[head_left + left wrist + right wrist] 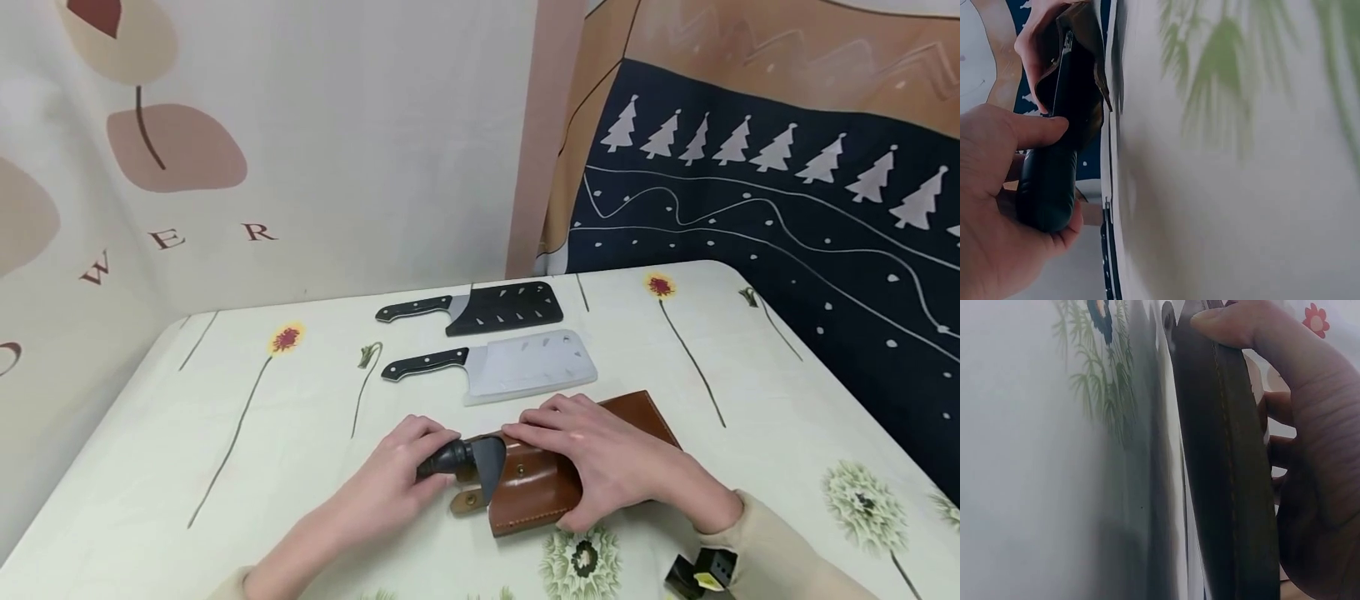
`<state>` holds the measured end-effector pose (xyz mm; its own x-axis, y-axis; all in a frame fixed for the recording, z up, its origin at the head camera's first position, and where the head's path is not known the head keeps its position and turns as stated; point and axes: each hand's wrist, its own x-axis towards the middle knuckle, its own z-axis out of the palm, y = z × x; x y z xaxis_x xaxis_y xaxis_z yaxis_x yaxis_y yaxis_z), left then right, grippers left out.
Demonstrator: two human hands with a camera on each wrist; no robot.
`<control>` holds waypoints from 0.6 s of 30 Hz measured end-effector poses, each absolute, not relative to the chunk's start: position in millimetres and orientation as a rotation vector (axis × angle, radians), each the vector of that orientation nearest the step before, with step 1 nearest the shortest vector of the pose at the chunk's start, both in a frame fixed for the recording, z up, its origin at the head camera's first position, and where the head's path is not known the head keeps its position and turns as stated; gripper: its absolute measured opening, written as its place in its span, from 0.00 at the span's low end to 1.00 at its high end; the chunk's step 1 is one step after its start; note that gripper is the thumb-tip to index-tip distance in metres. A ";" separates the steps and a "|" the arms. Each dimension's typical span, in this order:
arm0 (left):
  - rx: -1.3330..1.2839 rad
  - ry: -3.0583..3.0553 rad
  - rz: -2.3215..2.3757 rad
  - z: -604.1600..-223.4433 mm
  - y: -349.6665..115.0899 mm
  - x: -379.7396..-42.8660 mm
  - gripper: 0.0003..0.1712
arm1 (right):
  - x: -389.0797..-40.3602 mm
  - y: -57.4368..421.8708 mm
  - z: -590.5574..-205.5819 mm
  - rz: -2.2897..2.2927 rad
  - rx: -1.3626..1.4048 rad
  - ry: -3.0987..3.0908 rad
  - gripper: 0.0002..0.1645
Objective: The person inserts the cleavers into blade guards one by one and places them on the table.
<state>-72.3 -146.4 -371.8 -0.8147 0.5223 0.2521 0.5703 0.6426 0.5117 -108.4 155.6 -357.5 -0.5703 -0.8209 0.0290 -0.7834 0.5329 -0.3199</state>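
Note:
My left hand [397, 467] grips the black handle [1047, 187] of a knife [489, 465]. A short dark stretch of its blade shows at the mouth of a brown leather sheath [536, 492]; the rest is hidden inside. From above, my right hand [603, 450] holds the sheath, thumb on the near edge and fingers across to the far edge. In the right wrist view the thumb presses near the stitched edge of the sheath [1235, 475]. A snap strap [469, 501] hangs loose at the mouth, beside the handle.
Beyond the hands lie two cleavers with black handles, one in a translucent white blade cover [532, 367], the other in a black cover [510, 307]. A flowered cloth [315, 450] covers the table. A small black-and-yellow device [701, 571] sits by the right sleeve.

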 end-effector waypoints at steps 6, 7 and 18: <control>-0.911 -2.613 -0.874 -374.7 -147.8 -73.8 0.23 | -110.1 152.6 -354.3 -0.449 -1.392 2.660 0.65; -0.906 -2.596 -0.874 -374.9 -148.2 -73.7 0.24 | -110.6 151.5 -353.2 -0.447 -1.399 2.664 0.65; -0.921 -2.563 -0.812 -372.6 -149.5 -69.5 0.21 | -112.3 128.3 -351.1 -0.411 -1.520 2.639 0.64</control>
<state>-69.5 -149.5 -372.6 -0.7502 0.4873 0.4469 0.6558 0.6349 0.4085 -112.3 128.3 -351.1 -0.5087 -0.8578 0.0734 -0.8395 0.4753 -0.2631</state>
